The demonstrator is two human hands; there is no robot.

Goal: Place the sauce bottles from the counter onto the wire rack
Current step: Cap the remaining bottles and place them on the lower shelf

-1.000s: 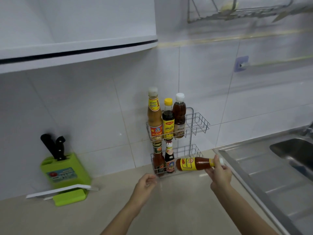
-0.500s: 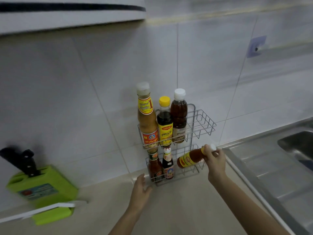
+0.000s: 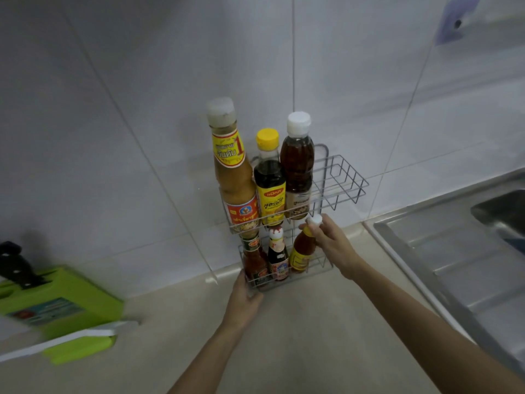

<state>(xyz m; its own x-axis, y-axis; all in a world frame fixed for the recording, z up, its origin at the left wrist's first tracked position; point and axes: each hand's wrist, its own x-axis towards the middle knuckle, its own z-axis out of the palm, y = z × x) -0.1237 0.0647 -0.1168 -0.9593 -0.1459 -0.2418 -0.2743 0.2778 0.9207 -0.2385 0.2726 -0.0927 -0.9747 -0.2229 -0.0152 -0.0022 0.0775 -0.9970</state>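
A two-tier wire rack point(image 3: 345, 180) stands on the counter against the tiled wall. Its upper tier holds three tall bottles: a tan sauce bottle point(image 3: 234, 172), a dark yellow-capped bottle point(image 3: 269, 180) and a brown white-capped bottle point(image 3: 297, 166). Two small bottles point(image 3: 267, 258) stand in the lower tier. My right hand point(image 3: 333, 245) grips the white-capped neck of an orange-red sauce bottle point(image 3: 302, 253), which leans nearly upright in the lower tier beside them. My left hand point(image 3: 244, 300) rests against the rack's lower front left corner.
A green knife block point(image 3: 54, 302) with black-handled knives and a white board point(image 3: 71, 338) sit on the counter at the left. A steel sink point(image 3: 454, 251) with a drainboard lies to the right. A purple wall hook point(image 3: 451, 22) is at top right.
My right hand swung the orange-red bottle from lying sideways to nearly upright inside the lower tier. My left hand moved forward onto the rack's corner. The view came closer.
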